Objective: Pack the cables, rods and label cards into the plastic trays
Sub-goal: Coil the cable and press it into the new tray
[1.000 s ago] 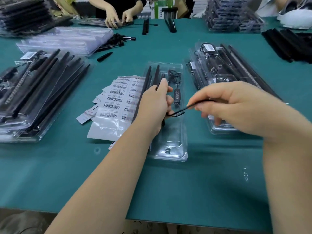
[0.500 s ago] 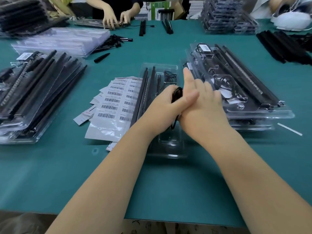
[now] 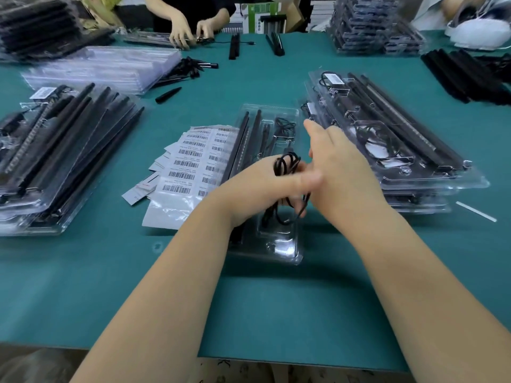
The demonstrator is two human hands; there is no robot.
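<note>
While the green table [image 3: 110, 286] spreads out under everything, the places here are told from the grip at its middle. Just right of the grip lies a stack of filled trays [image 3: 431, 172], and well to its left another pile of packed trays [image 3: 55, 161] with long black rods. Beyond the grip, at the table's far edge, another person's hands [image 3: 190, 31] work. Directly under the grip sits the open plastic tray [image 3: 276, 244], with black rods [image 3: 246, 139] in its left channels. Touching the tray's left side, the barcode label cards [image 3: 190, 167] are fanned out. The left hand [image 3: 257, 186] has its fingers curled round a coiled black cable [image 3: 286, 164] held above the tray. The right hand [image 3: 340, 167], fingers straight and spread, touches the coil from its right side.
</note>
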